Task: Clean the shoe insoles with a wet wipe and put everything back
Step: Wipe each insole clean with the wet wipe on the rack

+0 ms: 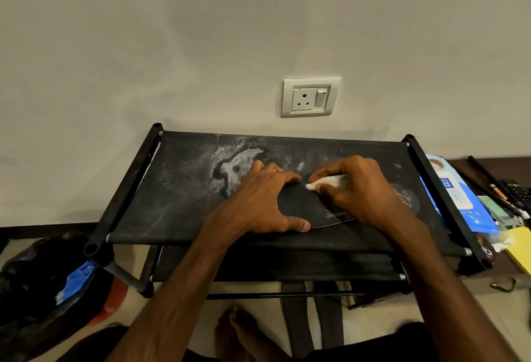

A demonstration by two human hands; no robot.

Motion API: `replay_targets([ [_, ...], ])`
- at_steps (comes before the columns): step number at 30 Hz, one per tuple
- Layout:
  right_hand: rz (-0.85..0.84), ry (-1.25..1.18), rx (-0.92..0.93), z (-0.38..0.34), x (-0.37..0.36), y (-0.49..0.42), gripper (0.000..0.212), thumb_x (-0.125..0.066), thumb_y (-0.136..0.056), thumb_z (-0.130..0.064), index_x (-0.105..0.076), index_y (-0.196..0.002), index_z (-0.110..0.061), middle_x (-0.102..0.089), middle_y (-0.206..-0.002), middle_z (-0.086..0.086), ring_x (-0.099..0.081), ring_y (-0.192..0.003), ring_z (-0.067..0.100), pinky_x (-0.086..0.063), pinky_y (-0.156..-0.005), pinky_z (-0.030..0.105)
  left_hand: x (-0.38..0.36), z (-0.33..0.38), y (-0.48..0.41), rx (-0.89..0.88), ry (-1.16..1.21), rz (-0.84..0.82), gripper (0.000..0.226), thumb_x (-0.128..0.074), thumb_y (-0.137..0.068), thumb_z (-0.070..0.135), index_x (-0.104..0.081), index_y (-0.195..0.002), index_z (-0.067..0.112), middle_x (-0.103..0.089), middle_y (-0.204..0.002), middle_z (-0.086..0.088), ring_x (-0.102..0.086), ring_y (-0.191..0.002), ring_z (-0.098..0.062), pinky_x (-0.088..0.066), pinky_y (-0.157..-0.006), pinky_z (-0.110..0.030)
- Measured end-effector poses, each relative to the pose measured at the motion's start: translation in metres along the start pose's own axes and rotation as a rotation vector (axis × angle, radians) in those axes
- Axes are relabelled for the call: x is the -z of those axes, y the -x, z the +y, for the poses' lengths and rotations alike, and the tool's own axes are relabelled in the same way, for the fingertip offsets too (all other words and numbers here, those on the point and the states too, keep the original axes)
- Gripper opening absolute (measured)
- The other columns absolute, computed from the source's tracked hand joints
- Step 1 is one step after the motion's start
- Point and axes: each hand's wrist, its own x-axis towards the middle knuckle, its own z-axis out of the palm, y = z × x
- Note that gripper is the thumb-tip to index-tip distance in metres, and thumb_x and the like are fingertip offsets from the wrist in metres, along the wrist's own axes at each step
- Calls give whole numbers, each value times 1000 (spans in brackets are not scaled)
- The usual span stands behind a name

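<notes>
— How far along is the cleaning?
— Midway, by appearances. On the rack, near its front edge, a dark insole lies under the left hand, fingers spread. The right hand pinches a wet wipe against it. Putting things back remains.

Views: one, head camera, worn by person, wide-angle, straight edges bowed toward frame borders.
Position: above and just in front of black rack, close range.
Facing: forward and down, toward wall with socket.
Centre: left hand and right hand on rack top, forearms entering from bottom edge.
Bottom: floor, bare feet.
</notes>
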Motion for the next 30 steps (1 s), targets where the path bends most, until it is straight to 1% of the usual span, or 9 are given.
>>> replay_targets([
  [3, -21, 42, -12, -3, -10, -12, 19, -78, -87, -15, -82, -96, -31, -78, -99, -2, -69, -92, 14, -58, -87, 31, 0, 1, 1, 23, 26, 4, 98, -78, -67, 71, -38, -147, 32, -45, -133, 7, -29, -117, -12, -34, -98, -31],
  [5, -45, 84, -13, -4, -13, -14, 19, -77, -85, -16, -82, -94, -33, -77, -100, -3, -70, -93, 17, -60, -87, 41, 1, 2, 2, 38, 51, 18, 102, -80, -65, 69, -37, -148, 29, -48, -133, 10, -31, -118, -12, -37, -101, -32],
  [7, -65, 148, -4, -6, -13, -9, 20, -77, -83, -21, -80, -91, -39, -76, -100, -8, -70, -93, 18, -60, -84, 45, 1, 3, 3, 42, 58, 30, 104, -81, -64, 70, -38, -148, 27, -50, -133, 12, -33, -118, -13, -37, -101, -32],
  [10, -138, 197, -20, -4, -3, 5, 25, -78, -80, -23, -78, -88, -47, -75, -96, -10, -70, -89, 17, -60, -81, 45, 1, 3, 4, 35, 49, 47, 100, -81, -62, 70, -43, -145, 29, -52, -129, 11, -34, -115, -12, -38, -99, -31],
  [14, -223, 178, -54, -5, 9, 19, 25, -83, -77, -24, -78, -83, -48, -75, -90, -14, -68, -85, 9, -61, -79, 41, 0, 3, 4, 38, 69, 58, 100, -82, -61, 70, -45, -144, 30, -53, -127, 12, -35, -114, -11, -38, -98, -29],
  [19, -82, 195, -66, -9, -6, 7, 17, -83, -77, -27, -77, -81, -43, -75, -87, -11, -69, -83, 14, -61, -77, 42, 3, 5, 5, 52, 104, 34, 105, -85, -63, 63, -38, -148, 25, -54, -134, 12, -37, -118, -13, -36, -102, -31],
  [24, 15, 174, -82, -14, -17, -18, 17, -78, -83, -22, -80, -92, -36, -76, -90, -7, -67, -80, 14, -59, -77, 37, 3, 7, 5, 71, 86, 14, 108, -85, -64, 63, -34, -151, 23, -53, -139, 10, -36, -122, -15, -36, -105, -33],
  [27, -24, 181, -85, -12, -17, -16, 18, -77, -84, -20, -81, -93, -35, -76, -91, -7, -67, -81, 15, -59, -76, 37, 2, 8, 4, 78, 73, 22, 108, -84, -63, 65, -35, -150, 24, -54, -137, 11, -36, -122, -15, -37, -104, -34],
  [30, -109, 187, -90, -7, -9, -2, 22, -78, -81, -21, -79, -87, -43, -77, -91, -6, -69, -80, 15, -61, -76, 43, 1, 8, 4, 78, 53, 37, 105, -83, -61, 68, -40, -148, 27, -55, -133, 11, -37, -119, -15, -39, -103, -35],
])
